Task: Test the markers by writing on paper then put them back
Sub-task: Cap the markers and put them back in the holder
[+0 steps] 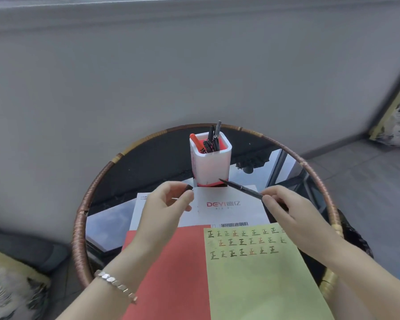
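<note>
Right hand pinches the uncapped black marker, left hand pinches its cap, both over the table middle, probably about to recap before the pen holder

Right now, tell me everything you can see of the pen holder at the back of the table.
The pen holder is a square white cup with rounded corners, plastic by its look, red inside and along its base. It stands upright at the far middle of the round glass table, just behind the white printed sheet. Several dark pens and one orange marker stand in it, leaning. Neither hand touches it.
</note>
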### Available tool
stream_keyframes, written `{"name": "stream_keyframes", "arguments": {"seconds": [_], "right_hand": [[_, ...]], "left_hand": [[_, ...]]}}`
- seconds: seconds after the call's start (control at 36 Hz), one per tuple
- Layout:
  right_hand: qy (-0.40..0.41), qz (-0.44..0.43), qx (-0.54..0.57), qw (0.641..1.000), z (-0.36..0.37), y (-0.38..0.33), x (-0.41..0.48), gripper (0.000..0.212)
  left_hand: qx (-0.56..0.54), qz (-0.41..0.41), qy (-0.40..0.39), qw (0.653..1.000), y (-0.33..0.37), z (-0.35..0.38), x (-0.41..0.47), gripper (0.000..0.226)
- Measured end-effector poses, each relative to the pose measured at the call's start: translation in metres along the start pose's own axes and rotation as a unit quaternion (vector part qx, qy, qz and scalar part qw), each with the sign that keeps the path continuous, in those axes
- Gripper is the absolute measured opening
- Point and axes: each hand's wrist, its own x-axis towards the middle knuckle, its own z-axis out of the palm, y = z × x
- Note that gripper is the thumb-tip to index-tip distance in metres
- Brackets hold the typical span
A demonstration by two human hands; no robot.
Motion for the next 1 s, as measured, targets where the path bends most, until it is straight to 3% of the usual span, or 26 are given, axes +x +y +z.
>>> {"name": "stream_keyframes", "arguments": {"seconds": [0.19,0.39,0.5,0.58,0.69,0.83,1.0], "right_hand": [[0.045,-0.048,0.022,0.998,-0.009,-0.007,-0.010,0.009],[0.038,-0.073,0.004,0.997,-0.011,-0.008,-0.013,0.011],[0.036,-0.069,-0.012,0.997,-0.010,-0.005,-0.013,0.027],[0.028,-0.064,-0.018,0.997,-0.011,-0.006,-0.014,0.029],[0.005,-0.069,-0.025,0.997,-0.012,-0.009,-0.014,0.015],[-0.024,-0.113,-0.029,0.993,-0.010,-0.008,-0.014,0.030],[0.082,-0.224,-0.085,0.967,-0.004,-0.017,-0.013,0.028]], "left_hand": [[-0.063,-0.020,-0.005,0.998,0.007,0.006,-0.013,0.008],[-0.076,-0.012,-0.029,0.997,0.010,0.011,-0.017,0.008],[-0.081,-0.008,-0.039,0.996,0.012,0.012,-0.018,0.009],[-0.079,0.001,-0.046,0.996,0.012,0.013,-0.019,0.010],[-0.064,0.017,-0.066,0.996,0.014,0.013,-0.022,0.015],[0.005,0.028,-0.145,0.989,0.016,0.015,-0.027,0.012],[-0.053,-0.009,-0.149,0.987,0.022,0.021,-0.032,0.013]]}}
